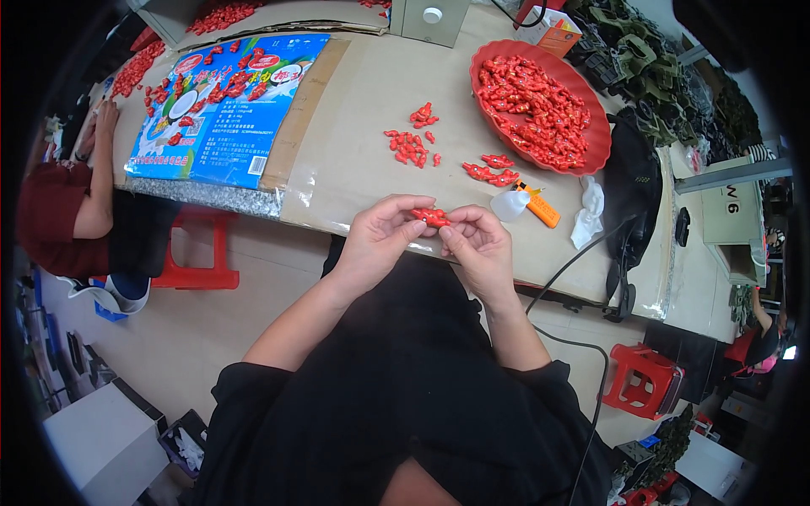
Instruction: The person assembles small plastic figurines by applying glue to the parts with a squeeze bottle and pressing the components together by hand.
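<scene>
Beige worktop (359,139) runs across the upper half of the view, with a blue sheet (215,160) on its left, red pieces scattered over it. A scalloped red basin (601,139) stands at the right, heaped with similar pieces, and a black bag (637,181) lies beyond its lower right side. Both forearms rise from the lower edge, bare below black sleeves, and angle inward until the hands almost meet above the worktop's near edge. The left hand (380,234) comes in palm turned inward, fingers curled; the right hand (487,253) mirrors it, thumb toward the left one. To the right lie a white wad (588,211) and an orange tool (540,208); ahead sits a loose cluster (410,148) of small red pieces

Smallest of all, the red part (433,218) is between the hands. The left fingers are nearly closed on its left end, the right thumb and forefinger pinched at its right; how hard they press cannot be told. The step in hand looks like two-handed fingertip work on this part, and the next move calls for a steady left pinch and fine right-hand control
</scene>
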`<state>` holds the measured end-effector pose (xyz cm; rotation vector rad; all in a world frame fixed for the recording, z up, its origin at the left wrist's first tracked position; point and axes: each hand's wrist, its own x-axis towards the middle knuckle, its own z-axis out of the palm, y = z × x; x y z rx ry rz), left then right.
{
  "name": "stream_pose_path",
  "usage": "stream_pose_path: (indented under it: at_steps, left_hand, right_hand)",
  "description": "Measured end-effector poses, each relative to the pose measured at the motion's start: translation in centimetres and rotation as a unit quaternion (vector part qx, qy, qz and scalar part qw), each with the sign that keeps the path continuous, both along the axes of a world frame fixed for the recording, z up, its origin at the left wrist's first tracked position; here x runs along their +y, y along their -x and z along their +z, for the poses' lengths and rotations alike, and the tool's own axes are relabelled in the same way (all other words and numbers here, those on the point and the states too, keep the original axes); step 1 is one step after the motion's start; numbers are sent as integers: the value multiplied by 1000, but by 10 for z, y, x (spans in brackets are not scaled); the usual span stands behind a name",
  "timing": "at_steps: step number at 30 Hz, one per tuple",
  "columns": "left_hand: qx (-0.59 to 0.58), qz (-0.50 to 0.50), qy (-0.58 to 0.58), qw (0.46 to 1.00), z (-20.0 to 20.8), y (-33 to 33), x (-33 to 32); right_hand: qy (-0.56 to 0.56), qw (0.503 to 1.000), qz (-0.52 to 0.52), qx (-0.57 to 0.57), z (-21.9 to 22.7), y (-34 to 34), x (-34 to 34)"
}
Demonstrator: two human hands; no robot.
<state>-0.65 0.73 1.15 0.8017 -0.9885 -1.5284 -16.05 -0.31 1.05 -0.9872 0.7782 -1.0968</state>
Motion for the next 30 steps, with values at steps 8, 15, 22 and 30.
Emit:
stream_pose_path:
  at_steps: [8,15,22,30]
  left_hand:
    - [-3,0,-1,1000,0,0,0]
    - [-29,-13,-44,999,0,-3,0]
    - [-25,-17,-68,997,2,-1,0]
    - [-37,-12,-83,996,1,0,1]
  right_hand:
    - [5,1000,1,6,-1,0,0]
    - [-18,998,11,62,3,3,-6]
    - [-38,996,23,82,7,2,-6]
    - [-57,995,11,84,7,0,-6]
